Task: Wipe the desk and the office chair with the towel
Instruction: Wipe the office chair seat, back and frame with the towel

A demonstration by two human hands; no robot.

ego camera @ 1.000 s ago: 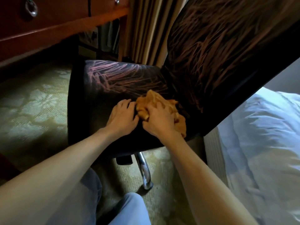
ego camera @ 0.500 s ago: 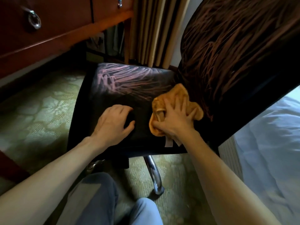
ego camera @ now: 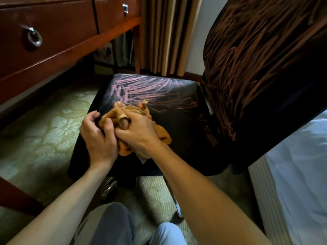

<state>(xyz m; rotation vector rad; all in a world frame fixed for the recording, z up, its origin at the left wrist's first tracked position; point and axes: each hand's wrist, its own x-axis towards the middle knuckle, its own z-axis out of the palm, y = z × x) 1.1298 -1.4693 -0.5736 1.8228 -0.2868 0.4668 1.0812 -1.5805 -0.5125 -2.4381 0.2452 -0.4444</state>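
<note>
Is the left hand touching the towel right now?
Touching. The head view shows the left hand gripping the left end of the towel, bunched on the chair seat.

The towel [ego camera: 139, 121] lies on the office chair [ego camera: 177, 121] seat, desk [ego camera: 62, 32] to its left, bed [ego camera: 300, 165] right.

The bunched towel [ego camera: 163, 134] lies mostly covered by the left hand [ego camera: 99, 137] and the right hand [ego camera: 139, 131], which grip it, so only its fringes are in sight. The office chair [ego camera: 177, 121] loses its backrest past the top and right edges, and its chrome base [ego camera: 108, 188] shows in slivers under the seat. The desk [ego camera: 62, 29] runs off left. Items in the shadow beneath it cannot be made out.
</note>
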